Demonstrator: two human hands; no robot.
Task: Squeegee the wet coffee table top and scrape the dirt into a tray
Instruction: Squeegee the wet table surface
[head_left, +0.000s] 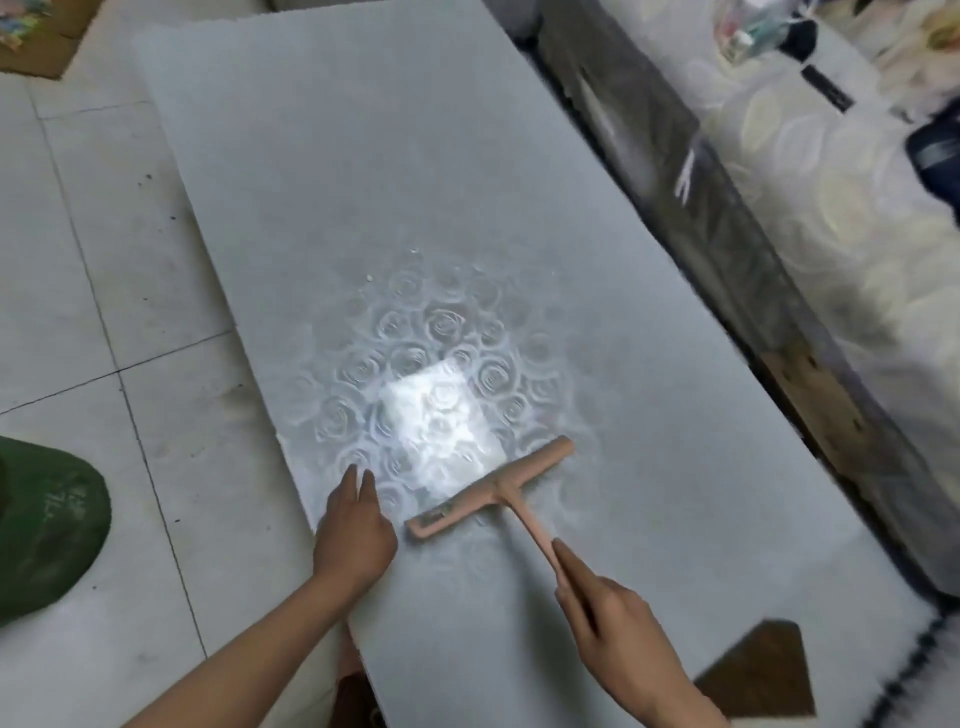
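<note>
A long grey coffee table top (405, 197) with an embossed rose pattern fills the middle of the view and shines wet near its front. A pink squeegee (488, 488) lies with its blade on that wet patch, the handle running back toward me. My right hand (618, 629) grips the handle's end, index finger laid along it. My left hand (353, 535) rests flat on the table's left edge, fingers straight, just left of the blade. A few small white specks (370, 277) lie beyond the shiny patch. No tray is in view.
White tiled floor (93, 291) runs along the left. A green object (47, 530) sits on it at lower left. A sofa with a pale floral cover (810, 270) and loose items stands close along the table's right side. A brown piece (763, 670) shows at bottom right.
</note>
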